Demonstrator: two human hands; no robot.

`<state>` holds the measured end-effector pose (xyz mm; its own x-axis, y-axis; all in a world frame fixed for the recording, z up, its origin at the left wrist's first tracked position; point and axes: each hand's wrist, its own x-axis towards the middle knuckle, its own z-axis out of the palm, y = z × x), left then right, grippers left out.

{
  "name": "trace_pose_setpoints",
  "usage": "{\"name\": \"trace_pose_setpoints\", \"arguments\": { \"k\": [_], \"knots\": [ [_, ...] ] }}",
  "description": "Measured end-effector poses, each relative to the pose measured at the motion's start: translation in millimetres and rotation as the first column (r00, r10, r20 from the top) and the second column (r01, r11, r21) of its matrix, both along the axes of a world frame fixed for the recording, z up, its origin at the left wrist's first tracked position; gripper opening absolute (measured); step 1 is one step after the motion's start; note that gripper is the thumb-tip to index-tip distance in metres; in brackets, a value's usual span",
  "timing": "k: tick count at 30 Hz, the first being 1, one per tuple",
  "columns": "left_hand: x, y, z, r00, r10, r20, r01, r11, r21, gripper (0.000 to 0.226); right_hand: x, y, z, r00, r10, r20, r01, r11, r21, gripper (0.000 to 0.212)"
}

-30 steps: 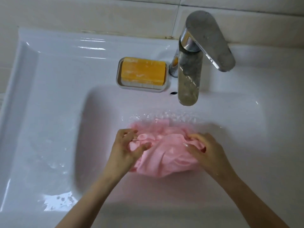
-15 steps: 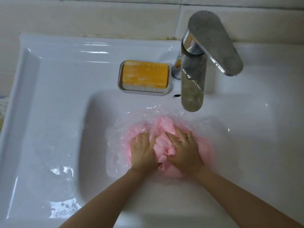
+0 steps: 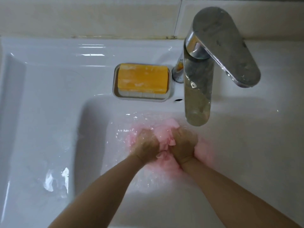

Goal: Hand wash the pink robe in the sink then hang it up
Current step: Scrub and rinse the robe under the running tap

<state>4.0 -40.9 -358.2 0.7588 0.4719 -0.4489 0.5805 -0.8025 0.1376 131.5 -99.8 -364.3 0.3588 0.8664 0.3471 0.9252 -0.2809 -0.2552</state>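
In the centre of the frame, the pink robe (image 3: 204,153) lies bunched underwater in the sink (image 3: 49,112), just below the tap (image 3: 197,96). The left hand (image 3: 146,145) and right hand (image 3: 182,143), side by side, clutch it with curled fingers.

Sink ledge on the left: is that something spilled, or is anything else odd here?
Yes, splashed water lies pooled on the sink's left ledge, outside the basin. Dark grime also lines the seam below the wall tiles. The soap sits squarely in its dish.

Left hand (image 3: 146,146), right hand (image 3: 183,145) side by side, fists around pink robe (image 3: 162,137).
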Motion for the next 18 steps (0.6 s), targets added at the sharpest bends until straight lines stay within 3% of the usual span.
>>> {"name": "trace_pose_setpoints", "arguments": {
  "k": [3, 5, 6, 7, 8, 9, 10, 11, 13, 15, 18],
  "knots": [
    [10.9, 11.8, 21.7, 0.992, -0.053, -0.116, 0.058, 0.998, 0.039, 0.025, -1.7, 5.1, 3.5, 0.996, -0.021, -0.091, 0.018, 0.999, -0.035, 0.026],
    [16.6, 17.8, 42.3, 0.989, 0.147, 0.025, -0.146, 0.989, -0.037, 0.04, -2.5, 9.6, 23.5, 0.949, -0.112, -0.296, 0.057, 0.981, -0.187, 0.03],
    [17.0, 24.7, 51.4, 0.961, 0.276, 0.032, -0.263, 0.939, -0.224, 0.038, -1.9, 12.9, 34.9, 0.89, -0.239, -0.388, 0.099, 0.932, -0.349, 0.034],
    [14.6, 31.5, 57.0, 0.9, 0.435, 0.025, -0.379, 0.809, -0.45, 0.028, 2.1, 16.4, 44.8, 0.785, -0.399, -0.473, 0.121, 0.849, -0.514, 0.037],
    [9.8, 35.3, 66.4, 0.812, 0.583, 0.0, -0.451, 0.629, -0.633, 0.017, 8.7, 18.1, 55.3, 0.603, -0.549, -0.579, 0.099, 0.771, -0.629, 0.038],
    [3.9, 34.9, 76.5, 0.711, 0.702, -0.024, -0.47, 0.45, -0.759, 0.023, 15.4, 18.3, 64.3, 0.346, -0.626, -0.699, 0.058, 0.758, -0.65, 0.037],
    [-3.1, 31.1, 87.9, 0.605, 0.795, -0.048, -0.453, 0.294, -0.842, 0.037, 20.9, 15.0, 73.1, 0.103, -0.593, -0.799, 0.045, 0.805, -0.592, 0.032],
    [-9.1, 25.5, 98.8, 0.523, 0.851, -0.04, -0.395, 0.2, -0.897, 0.047, 24.0, 9.9, 85.2, -0.041, -0.492, -0.869, 0.045, 0.868, -0.494, 0.026],
    [-18.7, 11.3, 115.3, 0.408, 0.913, 0.016, -0.257, 0.132, -0.957, 0.047, 27.6, -8.2, 100.2, -0.206, -0.272, -0.94, 0.02, 0.959, -0.282, 0.03],
    [-26.3, -0.9, 128.9, 0.305, 0.952, 0.021, -0.156, 0.072, -0.985, 0.033, 27.4, -25.5, 113.6, -0.288, -0.2, -0.936, -0.073, 0.98, -0.187, 0.039],
    [-35.3, -9.2, 129.8, 0.148, 0.984, -0.097, -0.104, -0.082, -0.991, 0.04, 24.8, -41.5, 127.6, -0.275, -0.111, -0.955, -0.122, 0.989, -0.08, 0.052]
  ]
}}
